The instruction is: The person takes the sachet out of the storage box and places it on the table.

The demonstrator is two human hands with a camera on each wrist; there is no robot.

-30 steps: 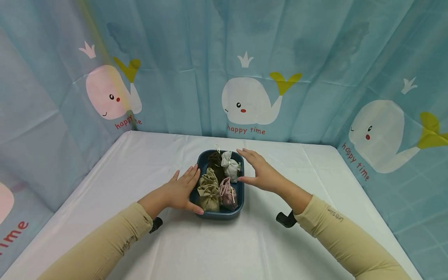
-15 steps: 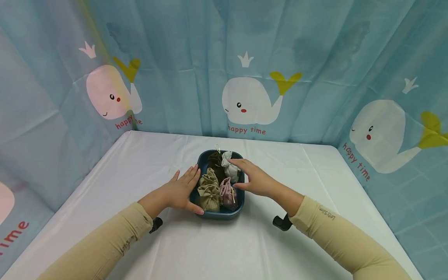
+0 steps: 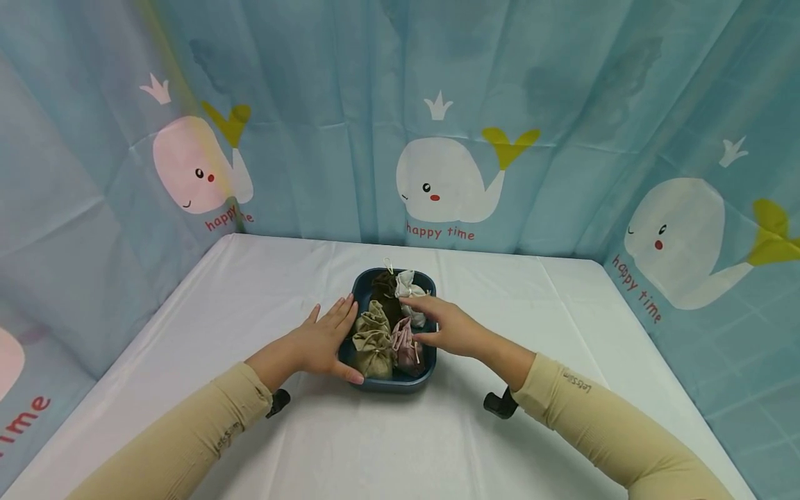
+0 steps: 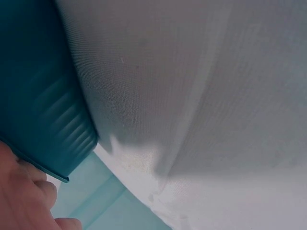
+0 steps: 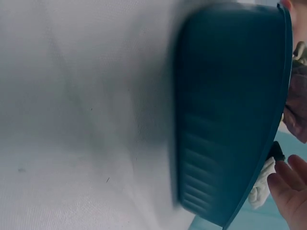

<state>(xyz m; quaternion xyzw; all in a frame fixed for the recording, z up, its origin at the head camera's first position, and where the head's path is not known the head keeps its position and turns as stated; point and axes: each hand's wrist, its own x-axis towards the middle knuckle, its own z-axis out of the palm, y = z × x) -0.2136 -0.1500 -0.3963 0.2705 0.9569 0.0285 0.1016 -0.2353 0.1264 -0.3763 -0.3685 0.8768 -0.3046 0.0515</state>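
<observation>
A dark blue plastic bin [image 3: 394, 387] holds several small drawstring pouches. Khaki pouches [image 3: 373, 351] lie at its front left, a dusty pink pouch [image 3: 409, 357] at its front right. Behind them are a dark brown pouch [image 3: 384, 283] and a white pouch [image 3: 405, 281]. My left hand [image 3: 317, 344] lies along the bin's left rim with straight fingers and the thumb at the front corner. Over the right rim reaches my right hand [image 3: 455, 329], fingers partly covering the white pouch, thumb by the pink one. In the right wrist view its fingers [image 5: 285, 184] are loosely bent beside the white pouch [image 5: 261, 189].
A white cloth [image 3: 400, 451] covers the table under the bin. Blue curtains [image 3: 350, 139] with whale prints stand behind and at both sides. Black wrist mounts [image 3: 500, 404] hang under both forearms, close over the cloth.
My right hand has moved left and slightly toward me, from beside the bin's right rim to over the white and pink pouches. The left hand and the bin have stayed in place.
</observation>
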